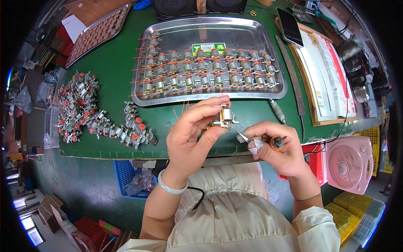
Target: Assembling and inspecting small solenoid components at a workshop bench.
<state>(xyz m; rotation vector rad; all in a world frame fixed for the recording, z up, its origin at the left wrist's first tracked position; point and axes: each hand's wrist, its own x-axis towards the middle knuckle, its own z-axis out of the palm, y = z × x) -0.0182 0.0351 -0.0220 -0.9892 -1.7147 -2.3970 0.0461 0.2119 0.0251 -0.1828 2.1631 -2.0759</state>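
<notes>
Between the thumb and fingers of my left hand (194, 133) is a small metal-framed coil (226, 114) with a silver cylinder, held above the table's front edge. Thin orange wires stick out around that hand. My right hand (277, 151) grips tweezers (240, 133), their fine tips close to the coil's lower tabs; whether they touch it I cannot tell. An orange-ringed tool end with a dark tip (278, 143) also shows in the right hand. White wrapping (255, 146) covers some of its fingertips. Behind the hands, a metal tray (176, 35) bears rows of similar coils.
A heap of coils (79, 105) trails across the green table (113, 63) on the left. Another loaded tray (98, 33) lies far left. At right are a long flat metal bar (291, 71), a wooden frame with papers (323, 80) and a phone (289, 26). A pink fan (346, 166) stands below.
</notes>
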